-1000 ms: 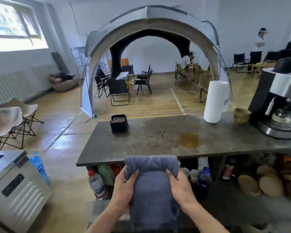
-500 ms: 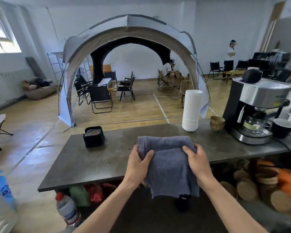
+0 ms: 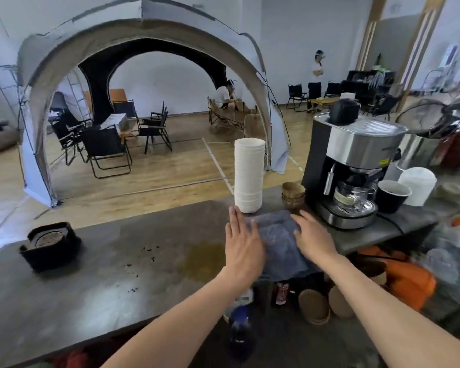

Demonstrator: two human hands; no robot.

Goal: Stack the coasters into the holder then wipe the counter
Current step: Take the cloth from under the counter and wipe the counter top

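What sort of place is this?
Probably a makeshift coffee bar in a large hall: an espresso machine and a stack of white cups stand on the counter, with a dome tent and folding chairs behind.

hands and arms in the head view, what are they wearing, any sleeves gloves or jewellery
Both arms are bare as far as the frame shows; no sleeves are visible. The left hand and right hand wear no gloves, and no rings, watch or bracelet can be seen. Fingers are slightly motion-blurred.
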